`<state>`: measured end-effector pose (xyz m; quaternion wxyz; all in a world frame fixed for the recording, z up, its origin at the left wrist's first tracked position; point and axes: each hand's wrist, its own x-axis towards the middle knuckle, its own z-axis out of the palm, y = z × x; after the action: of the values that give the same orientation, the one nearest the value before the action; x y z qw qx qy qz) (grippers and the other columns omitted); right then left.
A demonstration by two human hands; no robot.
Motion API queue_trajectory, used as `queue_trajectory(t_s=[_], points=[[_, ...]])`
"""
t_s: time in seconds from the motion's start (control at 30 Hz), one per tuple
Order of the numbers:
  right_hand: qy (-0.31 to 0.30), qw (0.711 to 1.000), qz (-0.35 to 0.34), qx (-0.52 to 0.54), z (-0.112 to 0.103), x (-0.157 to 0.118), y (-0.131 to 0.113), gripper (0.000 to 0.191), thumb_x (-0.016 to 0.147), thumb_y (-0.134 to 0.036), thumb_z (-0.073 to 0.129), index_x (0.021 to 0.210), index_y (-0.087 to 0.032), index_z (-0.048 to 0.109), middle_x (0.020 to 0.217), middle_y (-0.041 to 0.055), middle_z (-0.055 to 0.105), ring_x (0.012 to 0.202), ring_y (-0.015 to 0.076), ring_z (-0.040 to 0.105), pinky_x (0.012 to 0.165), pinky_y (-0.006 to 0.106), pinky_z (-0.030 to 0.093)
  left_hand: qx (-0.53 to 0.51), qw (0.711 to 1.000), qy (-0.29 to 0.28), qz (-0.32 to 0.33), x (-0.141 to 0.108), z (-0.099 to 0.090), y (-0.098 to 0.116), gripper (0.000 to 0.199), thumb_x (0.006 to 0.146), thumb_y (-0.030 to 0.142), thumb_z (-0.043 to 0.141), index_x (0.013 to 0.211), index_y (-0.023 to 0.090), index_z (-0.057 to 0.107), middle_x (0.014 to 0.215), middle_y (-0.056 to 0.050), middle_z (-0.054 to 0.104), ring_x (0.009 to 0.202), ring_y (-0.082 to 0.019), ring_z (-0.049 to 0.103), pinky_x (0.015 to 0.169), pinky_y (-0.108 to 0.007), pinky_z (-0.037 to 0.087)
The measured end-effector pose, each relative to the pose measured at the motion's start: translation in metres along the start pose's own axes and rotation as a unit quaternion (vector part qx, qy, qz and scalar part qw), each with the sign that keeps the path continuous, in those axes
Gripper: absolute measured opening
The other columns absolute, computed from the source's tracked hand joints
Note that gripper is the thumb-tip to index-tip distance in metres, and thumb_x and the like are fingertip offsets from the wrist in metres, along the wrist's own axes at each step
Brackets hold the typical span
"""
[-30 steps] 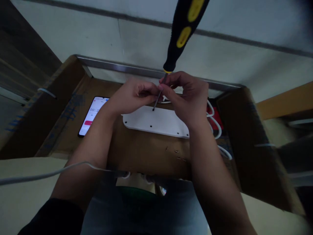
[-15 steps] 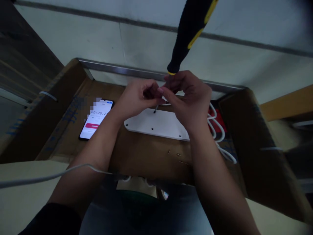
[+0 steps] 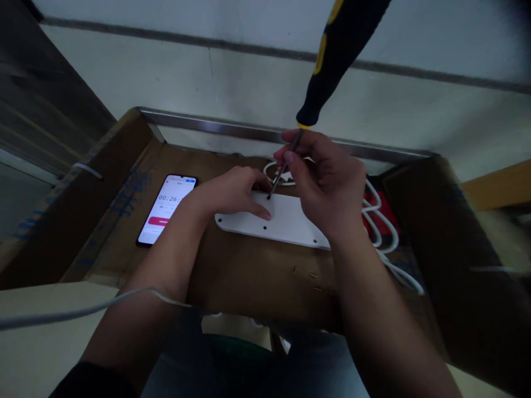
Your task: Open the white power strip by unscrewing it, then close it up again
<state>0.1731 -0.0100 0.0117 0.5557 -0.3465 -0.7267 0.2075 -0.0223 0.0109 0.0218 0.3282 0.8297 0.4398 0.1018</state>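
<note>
My right hand pinches the metal shaft of a screwdriver with a black and yellow handle that leans up to the right. The shaft's tip meets a hole near the back edge of a long white panel. My left hand lies on the panel left of the tip, thumb and fingers apart, steadying nothing but the panel's surface. More dark holes show along the panel's front edge. Its right end is hidden behind my right forearm.
A phone showing a timer lies at the left in a cardboard box. Several small screws lie in front of the panel. White cable loops and a red item are at the right.
My left hand has come away from the screwdriver shaft and opened down onto the panel. The screwdriver tilts more to the right, still in my right hand. The view has shifted slightly.
</note>
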Motion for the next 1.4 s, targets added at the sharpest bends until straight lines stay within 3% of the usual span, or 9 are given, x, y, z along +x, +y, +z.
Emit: queue_trajectory(t_s=[1.0,1.2,1.4], points=[[0.001,1.0,-0.001,-0.003,0.0001,0.0005,-0.0029,0.021,0.103,-0.031,0.062,0.121,-0.03,0.071,0.103,0.0004,0.08,0.093,0.0159,0.078,0.089,0.032,0.067,-0.006,1.0,-0.001,-0.005,-0.0021,-0.0013,-0.0001,0.051,0.072,0.04,0.089,0.115,0.018,0.075,0.121,-0.008,0.078,0.107,-0.027,0.072,0.093,-0.036,0.053],[-0.017,1.0,0.0,-0.015,-0.0026,-0.0002,-0.001,0.024,0.103,-0.031,0.062,0.125,-0.029,0.071,0.105,0.001,0.08,0.093,0.0155,0.078,0.092,0.034,0.067,-0.079,0.994,0.04,0.068,-0.0029,-0.0031,-0.0007,0.02,0.089,0.031,0.068,0.102,0.018,0.076,0.099,-0.004,0.078,0.09,-0.019,0.068,0.081,-0.033,0.052],[-0.04,0.999,0.002,0.013,-0.0057,0.001,-0.0004,0.026,0.101,-0.026,0.063,0.126,-0.028,0.071,0.109,0.0009,0.079,0.095,0.015,0.077,0.088,0.032,0.066,-0.095,0.988,0.085,0.091,-0.0015,-0.0018,0.001,0.018,0.088,0.024,0.065,0.097,0.018,0.079,0.091,-0.002,0.08,0.085,-0.018,0.07,0.08,-0.03,0.051]])
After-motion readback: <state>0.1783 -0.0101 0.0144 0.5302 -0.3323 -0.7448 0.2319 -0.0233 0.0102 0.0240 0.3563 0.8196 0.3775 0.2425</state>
